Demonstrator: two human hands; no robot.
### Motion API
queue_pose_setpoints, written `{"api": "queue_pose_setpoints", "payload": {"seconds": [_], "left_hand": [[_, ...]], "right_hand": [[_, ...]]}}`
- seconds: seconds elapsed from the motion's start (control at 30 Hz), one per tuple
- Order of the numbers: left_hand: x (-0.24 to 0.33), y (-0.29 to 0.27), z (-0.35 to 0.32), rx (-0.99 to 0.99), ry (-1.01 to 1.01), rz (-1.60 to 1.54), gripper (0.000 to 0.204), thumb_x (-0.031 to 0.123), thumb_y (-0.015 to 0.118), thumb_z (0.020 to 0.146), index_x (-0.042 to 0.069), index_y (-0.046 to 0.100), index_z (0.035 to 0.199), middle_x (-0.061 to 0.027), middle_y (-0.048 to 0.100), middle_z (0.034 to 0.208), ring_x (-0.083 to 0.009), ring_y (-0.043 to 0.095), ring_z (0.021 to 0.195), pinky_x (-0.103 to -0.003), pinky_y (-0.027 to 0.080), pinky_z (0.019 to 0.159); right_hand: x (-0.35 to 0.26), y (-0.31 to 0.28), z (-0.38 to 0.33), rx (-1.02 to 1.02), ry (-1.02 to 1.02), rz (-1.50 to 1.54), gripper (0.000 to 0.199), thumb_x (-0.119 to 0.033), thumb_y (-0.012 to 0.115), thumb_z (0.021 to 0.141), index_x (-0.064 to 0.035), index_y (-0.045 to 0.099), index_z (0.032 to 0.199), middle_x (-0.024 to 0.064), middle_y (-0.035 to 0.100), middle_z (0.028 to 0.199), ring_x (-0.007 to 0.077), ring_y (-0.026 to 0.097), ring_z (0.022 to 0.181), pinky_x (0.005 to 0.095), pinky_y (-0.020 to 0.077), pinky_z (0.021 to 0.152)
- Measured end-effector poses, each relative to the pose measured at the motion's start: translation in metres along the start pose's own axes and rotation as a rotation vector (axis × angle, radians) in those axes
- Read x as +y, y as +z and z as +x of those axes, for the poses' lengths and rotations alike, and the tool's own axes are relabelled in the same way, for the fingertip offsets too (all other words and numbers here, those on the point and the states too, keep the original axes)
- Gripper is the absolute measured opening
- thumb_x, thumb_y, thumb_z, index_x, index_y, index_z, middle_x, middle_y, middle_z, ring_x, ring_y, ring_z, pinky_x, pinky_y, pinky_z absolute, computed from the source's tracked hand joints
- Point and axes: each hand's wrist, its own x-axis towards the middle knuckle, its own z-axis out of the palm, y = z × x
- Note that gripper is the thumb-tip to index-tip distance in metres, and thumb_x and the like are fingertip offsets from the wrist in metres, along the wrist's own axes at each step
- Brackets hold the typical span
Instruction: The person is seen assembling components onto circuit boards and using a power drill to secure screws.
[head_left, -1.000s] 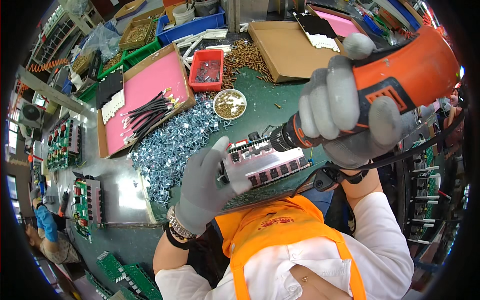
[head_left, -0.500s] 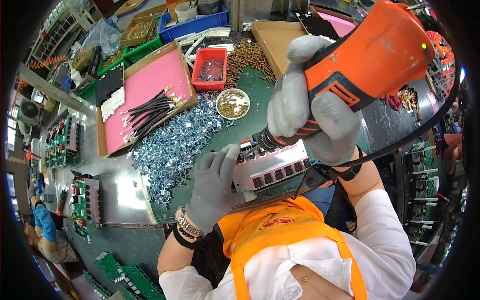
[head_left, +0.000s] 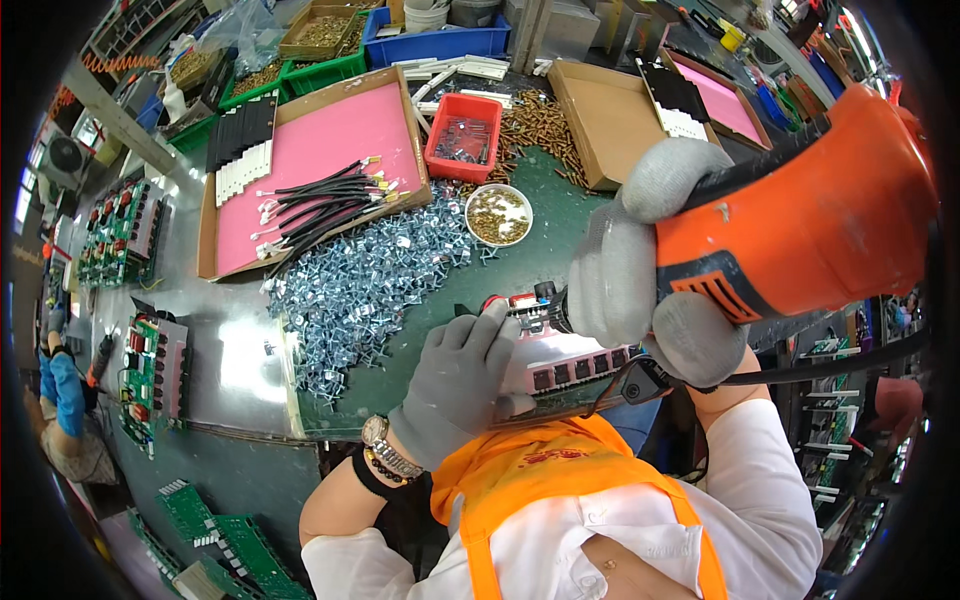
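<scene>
My right hand (head_left: 640, 275), in a grey glove, is wrapped round an orange power screwdriver (head_left: 810, 205) with a black cable. The tool's tip points left, close to the far edge of a circuit board with a silver metal plate (head_left: 560, 347); the exact contact point is hidden. A row of black components lines the plate's near side. My gloved left hand (head_left: 455, 375) grips the board's left end, fingers over the far side and thumb at the near edge. Beyond it lie a pile of small metal clips (head_left: 350, 290) and a white bowl (head_left: 499, 215) of small brass-coloured screws.
A red bin (head_left: 464, 137) of small parts stands behind the bowl, beside loose copper-coloured pieces (head_left: 545, 130). Black cables (head_left: 320, 205) lie in a pink-lined cardboard tray (head_left: 205, 240). Finished-looking circuit boards (head_left: 155, 370) stand at the left. Another person's blue sleeve (head_left: 65, 390) shows at far left.
The view has shifted, so the bench contents appear further right. The screwdriver has tilted nearer to level, with its tip still by the board's far edge. My left hand keeps its grip.
</scene>
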Motion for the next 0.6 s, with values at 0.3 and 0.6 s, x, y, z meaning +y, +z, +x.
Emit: {"api": "queue_pose_setpoints", "payload": {"seconds": [0.3, 0.6], "left_hand": [[-0.002, 0.001, 0.000, -0.008, -0.002, -0.007, 0.084, 0.045, 0.079, 0.065, 0.000, 0.050, 0.130, -0.0162, 0.048, 0.137, -0.0290, 0.051, 0.111, -0.041, 0.042, 0.095], [-0.003, 0.000, 0.001, 0.000, 0.016, -0.019, 0.084, 0.045, 0.079, 0.066, -0.001, 0.050, 0.130, -0.0173, 0.047, 0.139, -0.0293, 0.051, 0.110, -0.041, 0.041, 0.096]], "right_hand": [[0.012, 0.005, 0.004, -0.081, -0.046, 0.103, 0.058, -0.017, 0.082, 0.080, -0.0026, 0.044, 0.122, 0.0080, 0.059, 0.062, 0.0216, 0.056, 0.049, 0.0345, 0.0465, 0.047], [0.011, -0.005, 0.010, -0.299, 0.028, 0.110, 0.054, -0.015, 0.082, 0.079, -0.0034, 0.047, 0.119, 0.0077, 0.060, 0.062, 0.0207, 0.056, 0.048, 0.0335, 0.0464, 0.047]]}}
